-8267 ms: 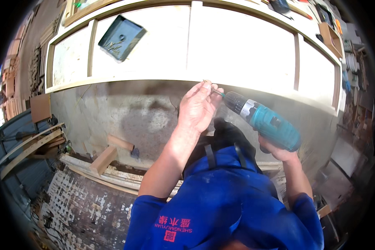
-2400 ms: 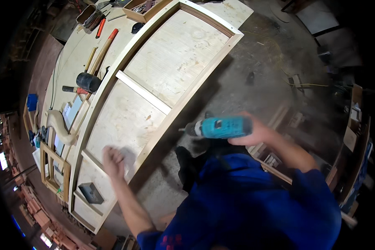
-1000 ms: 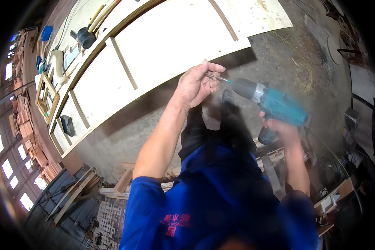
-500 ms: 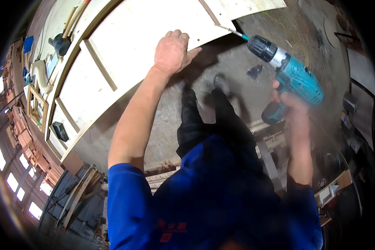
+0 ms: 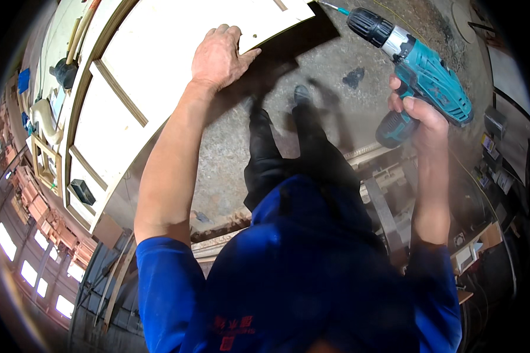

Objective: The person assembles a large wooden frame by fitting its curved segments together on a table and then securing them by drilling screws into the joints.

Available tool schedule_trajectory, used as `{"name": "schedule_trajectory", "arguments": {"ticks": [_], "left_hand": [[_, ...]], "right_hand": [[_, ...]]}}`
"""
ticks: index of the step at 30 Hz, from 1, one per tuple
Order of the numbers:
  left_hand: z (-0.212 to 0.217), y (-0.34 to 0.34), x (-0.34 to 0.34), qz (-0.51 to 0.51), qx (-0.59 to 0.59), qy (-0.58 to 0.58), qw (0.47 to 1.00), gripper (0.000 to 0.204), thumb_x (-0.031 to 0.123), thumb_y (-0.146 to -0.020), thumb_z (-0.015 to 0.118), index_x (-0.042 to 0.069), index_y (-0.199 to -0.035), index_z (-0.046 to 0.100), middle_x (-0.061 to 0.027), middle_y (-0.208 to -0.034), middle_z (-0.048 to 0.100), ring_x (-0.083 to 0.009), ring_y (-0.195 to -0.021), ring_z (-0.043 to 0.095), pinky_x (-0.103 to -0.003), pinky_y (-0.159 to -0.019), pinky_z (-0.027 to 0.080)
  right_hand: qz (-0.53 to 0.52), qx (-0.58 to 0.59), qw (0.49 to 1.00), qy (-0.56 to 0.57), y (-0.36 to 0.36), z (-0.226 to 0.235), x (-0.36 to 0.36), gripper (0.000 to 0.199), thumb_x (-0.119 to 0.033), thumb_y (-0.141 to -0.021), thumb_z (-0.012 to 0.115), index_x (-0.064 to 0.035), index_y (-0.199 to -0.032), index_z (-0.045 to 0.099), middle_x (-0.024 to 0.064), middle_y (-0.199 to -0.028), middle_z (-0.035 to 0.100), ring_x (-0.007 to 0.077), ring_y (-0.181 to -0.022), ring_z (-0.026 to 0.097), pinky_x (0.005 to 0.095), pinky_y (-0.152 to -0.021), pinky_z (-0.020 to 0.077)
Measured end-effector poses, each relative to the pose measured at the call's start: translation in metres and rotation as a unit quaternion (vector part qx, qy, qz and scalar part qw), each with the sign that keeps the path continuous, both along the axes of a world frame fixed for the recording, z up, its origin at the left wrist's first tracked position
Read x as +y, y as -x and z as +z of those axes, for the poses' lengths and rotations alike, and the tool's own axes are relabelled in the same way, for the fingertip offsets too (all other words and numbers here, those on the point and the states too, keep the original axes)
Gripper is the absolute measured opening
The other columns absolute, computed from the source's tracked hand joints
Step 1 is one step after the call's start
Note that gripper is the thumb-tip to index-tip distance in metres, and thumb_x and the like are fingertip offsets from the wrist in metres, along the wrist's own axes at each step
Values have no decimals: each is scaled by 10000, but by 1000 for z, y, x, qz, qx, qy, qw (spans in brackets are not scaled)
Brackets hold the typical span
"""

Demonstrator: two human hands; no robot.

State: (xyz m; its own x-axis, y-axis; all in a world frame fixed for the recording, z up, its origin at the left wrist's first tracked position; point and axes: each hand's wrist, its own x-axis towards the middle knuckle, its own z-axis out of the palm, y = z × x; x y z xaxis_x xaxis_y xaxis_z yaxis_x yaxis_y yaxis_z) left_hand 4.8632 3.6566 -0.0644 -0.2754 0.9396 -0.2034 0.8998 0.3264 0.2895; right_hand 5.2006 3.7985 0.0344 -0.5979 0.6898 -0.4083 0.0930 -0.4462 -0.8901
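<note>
My right hand [image 5: 424, 115] grips the handle of a teal and black cordless drill [image 5: 433, 82] at the right. Its long bit [image 5: 335, 8] points to the upper left, with the tip close to the corner of a pale wooden panel [image 5: 176, 65]. I cannot tell whether the tip touches the panel. My left hand [image 5: 221, 57] lies on top of the panel near its near edge, fingers forward and thumb stretched out to the side. A small dark hole shows in the panel beside that thumb.
Wooden strips [image 5: 121, 93] and a curved rim [image 5: 82, 82] run across the panel. A small dark box [image 5: 81, 192] lies at its left end. Beyond the rim are a black-headed mallet [image 5: 65, 73] and a small wooden frame [image 5: 44, 162]. Concrete floor [image 5: 218, 170] lies below me.
The panel and my left hand appear farther up and left in the picture. The bit's tip, earlier over the panel, now lies near its corner. My right hand still holds the drill.
</note>
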Motion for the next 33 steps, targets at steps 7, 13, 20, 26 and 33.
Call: {"name": "schedule_trajectory", "arguments": {"ticks": [7,13,20,26,33], "left_hand": [[1,2,2,12,-14,23,1000,463,435,-889,757,15,-859,562,-149,-913,588,-345,-915,584,-462,-851,496],[7,0,8,23,-13,88,996,459,446,-867,770,24,-1001,648,-113,-983,625,-303,-1017,605,-421,-921,510],[0,1,0,17,-38,3,999,447,393,-877,772,24,-839,522,-135,-890,572,-342,-885,581,-455,-817,491],[2,0,2,8,-32,1,999,427,383,-870,780,17,-887,560,-140,-914,584,-347,-906,593,-451,-824,496],[11,-2,7,32,-35,73,996,457,404,-849,791,13,-1049,665,-124,-1033,645,-312,-1053,619,-424,-941,516]], "right_hand": [[-8,-2,1000,-18,8,9,6,470,-26,-764,715,28,-1230,676,148,-1009,746,185,-784,676,322,-731,569],[-8,-47,998,-40,12,18,13,464,-34,-771,723,10,-1232,691,128,-1013,760,155,-806,685,301,-743,570],[33,-76,995,-55,7,21,21,430,-68,-784,729,-33,-1212,718,85,-1031,765,137,-866,679,297,-786,546],[77,-112,986,-94,9,26,19,394,-85,-789,717,-42,-1180,727,59,-1036,750,139,-904,667,306,-808,534],[180,-166,962,-123,12,22,20,359,-73,-810,717,-78,-1168,744,41,-1059,755,147,-954,680,321,-844,548]]}}
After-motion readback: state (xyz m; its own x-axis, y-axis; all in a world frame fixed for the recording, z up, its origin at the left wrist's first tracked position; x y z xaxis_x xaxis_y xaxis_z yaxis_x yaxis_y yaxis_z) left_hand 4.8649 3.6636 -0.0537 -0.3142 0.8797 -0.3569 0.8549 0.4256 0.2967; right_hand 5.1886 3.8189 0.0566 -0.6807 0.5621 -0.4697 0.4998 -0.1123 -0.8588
